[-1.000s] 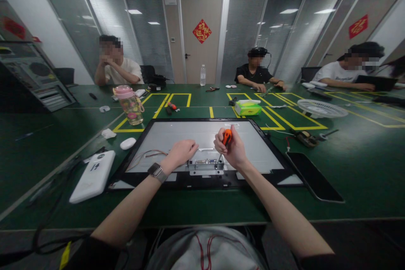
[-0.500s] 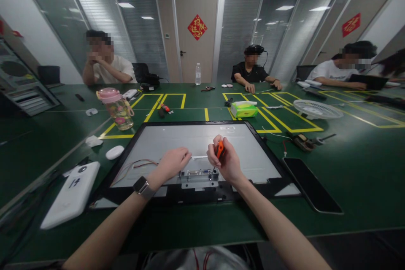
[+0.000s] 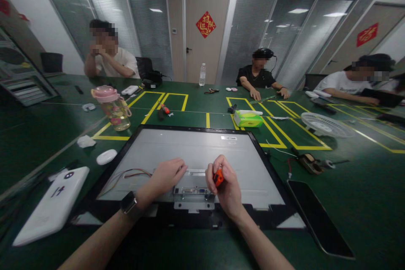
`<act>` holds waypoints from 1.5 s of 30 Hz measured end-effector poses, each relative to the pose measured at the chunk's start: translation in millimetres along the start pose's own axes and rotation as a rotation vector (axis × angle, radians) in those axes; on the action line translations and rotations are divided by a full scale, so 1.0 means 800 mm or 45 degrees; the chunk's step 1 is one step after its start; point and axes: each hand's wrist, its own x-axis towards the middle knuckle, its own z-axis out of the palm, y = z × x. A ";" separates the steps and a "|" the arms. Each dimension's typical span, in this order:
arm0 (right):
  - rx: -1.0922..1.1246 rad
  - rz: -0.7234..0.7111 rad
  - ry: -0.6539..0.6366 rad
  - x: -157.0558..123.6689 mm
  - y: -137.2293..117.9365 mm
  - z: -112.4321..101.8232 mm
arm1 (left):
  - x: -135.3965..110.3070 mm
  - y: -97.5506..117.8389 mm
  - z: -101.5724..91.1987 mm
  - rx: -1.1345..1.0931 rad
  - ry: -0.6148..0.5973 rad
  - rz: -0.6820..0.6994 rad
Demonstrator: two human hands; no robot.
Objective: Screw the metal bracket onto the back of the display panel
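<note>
My right hand (image 3: 226, 187) is closed around the orange-and-black handle of a screwdriver (image 3: 218, 177). Its lower end is near the right side of a metal bracket (image 3: 193, 205), though the tip is hard to make out. Ports and a circuit board show along this bracket, at the near edge of a grey display panel (image 3: 209, 147) with a black frame. Across the panel, left of the bracket, lies my left hand (image 3: 166, 177), wearing a watch. Its fingers are loosely extended and partly hidden; no held thing shows. Thin cables (image 3: 133, 173) run out beside it.
A white phone-like device (image 3: 52, 206), a white case (image 3: 106, 157) and a pink-lidded bottle (image 3: 111, 107) stand left. To the right are a dark phone (image 3: 319, 215), a tool with a wire (image 3: 308, 161) and a green tissue pack (image 3: 248, 119). Several people sit across the table.
The view has shifted, so the panel and both hands appear lower. My right hand still grips the screwdriver near the bracket, and my left hand stays on the panel.
</note>
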 end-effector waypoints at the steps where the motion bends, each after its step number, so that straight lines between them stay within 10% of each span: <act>1: -0.034 -0.012 0.023 0.000 -0.001 0.001 | -0.001 0.000 0.000 -0.002 0.000 -0.001; 11: -0.857 -0.689 0.192 -0.017 -0.020 -0.010 | -0.003 0.002 0.001 0.014 0.047 0.022; 45: -1.244 -0.928 0.093 -0.059 -0.008 -0.056 | -0.004 0.011 -0.002 0.034 0.093 -0.053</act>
